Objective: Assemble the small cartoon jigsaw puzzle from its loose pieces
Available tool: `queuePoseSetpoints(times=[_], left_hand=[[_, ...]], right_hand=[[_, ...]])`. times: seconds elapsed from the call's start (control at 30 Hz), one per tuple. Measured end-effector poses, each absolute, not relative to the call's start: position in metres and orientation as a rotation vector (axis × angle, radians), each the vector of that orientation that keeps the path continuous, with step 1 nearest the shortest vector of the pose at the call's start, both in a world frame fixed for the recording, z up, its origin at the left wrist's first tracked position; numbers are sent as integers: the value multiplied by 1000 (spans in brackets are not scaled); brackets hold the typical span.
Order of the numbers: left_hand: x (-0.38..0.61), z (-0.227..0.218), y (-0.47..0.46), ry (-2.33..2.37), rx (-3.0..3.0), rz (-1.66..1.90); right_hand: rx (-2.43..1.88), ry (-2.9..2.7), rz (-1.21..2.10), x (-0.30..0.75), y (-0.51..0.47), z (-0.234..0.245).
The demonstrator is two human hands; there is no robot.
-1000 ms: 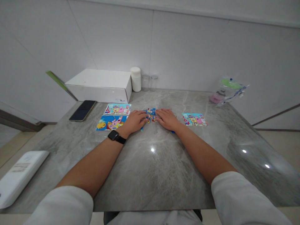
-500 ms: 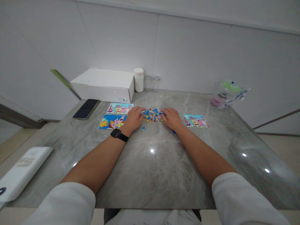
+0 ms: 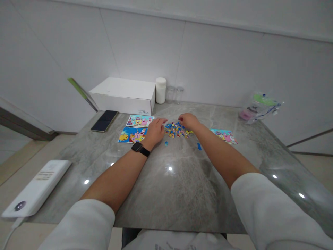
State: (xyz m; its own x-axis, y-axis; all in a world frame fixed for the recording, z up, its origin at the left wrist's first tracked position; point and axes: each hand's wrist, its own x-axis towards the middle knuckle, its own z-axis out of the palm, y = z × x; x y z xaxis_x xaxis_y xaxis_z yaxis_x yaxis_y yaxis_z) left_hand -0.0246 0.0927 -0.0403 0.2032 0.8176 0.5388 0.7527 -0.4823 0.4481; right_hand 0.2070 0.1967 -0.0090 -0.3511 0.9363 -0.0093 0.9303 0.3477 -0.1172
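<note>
A heap of small colourful puzzle pieces (image 3: 177, 129) lies on the grey marble table (image 3: 182, 180). My left hand (image 3: 156, 129), with a black watch on its wrist, rests flat at the heap's left edge, fingers stretched out. My right hand (image 3: 188, 121) hovers at the heap's far right side with fingers curled down onto the pieces. Two stray blue pieces (image 3: 199, 146) lie nearer to me. Two cartoon picture cards (image 3: 135, 128) lie left of my left hand, and a third card (image 3: 225, 135) lies right of my right arm.
A white box (image 3: 126, 95), a white jar (image 3: 160, 90) and two clear jars (image 3: 174, 94) stand at the back by the wall. A dark phone (image 3: 104, 120) lies at the left, a white device (image 3: 39, 187) at the near left edge, a plastic bag (image 3: 258, 106) at the back right.
My hands have drawn apart from over the heap, uncovering the pieces. My right hand has lifted to the heap's far side, and the view has shifted so everything sits further right.
</note>
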Motion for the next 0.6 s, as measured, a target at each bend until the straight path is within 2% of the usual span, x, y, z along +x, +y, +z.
queuePoseSetpoints(times=[0.33,0.5,0.6], left_hand=[[-23,-39,93,1553,2375,1139],[-21,-40,93,1574,2382,1109],[-21,-41,93,1573,2397,1092]], right_hand=[[-1771,-2396,396,226,210,-5],[-1373,-1892,1008,233,184,8],[-1189,-1614,1260,233,152,14]])
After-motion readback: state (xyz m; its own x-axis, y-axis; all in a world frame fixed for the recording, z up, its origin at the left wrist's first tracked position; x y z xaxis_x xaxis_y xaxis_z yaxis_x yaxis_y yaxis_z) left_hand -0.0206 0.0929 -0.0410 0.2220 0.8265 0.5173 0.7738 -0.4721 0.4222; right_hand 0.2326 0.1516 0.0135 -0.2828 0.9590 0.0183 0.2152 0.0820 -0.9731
